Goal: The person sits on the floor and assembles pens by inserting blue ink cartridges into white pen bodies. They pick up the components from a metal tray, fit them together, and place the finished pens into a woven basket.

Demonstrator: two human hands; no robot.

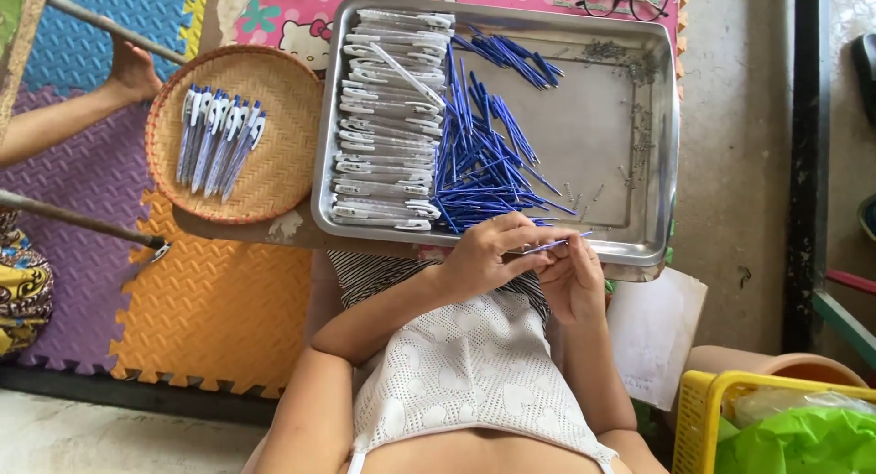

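Floor: interlocking foam mats [210,310] in orange, purple, blue and pink, over pale bare concrete [739,164] at right. Dark frame edge [805,164] runs vertically along the right. Yellow plastic basket [698,410] at lower right, green bag [803,442] inside. Daylight, even and bright.

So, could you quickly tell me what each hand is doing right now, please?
Left hand: closed, pinching a thin blue refill.
Right hand: closed, fingers at the same refill.
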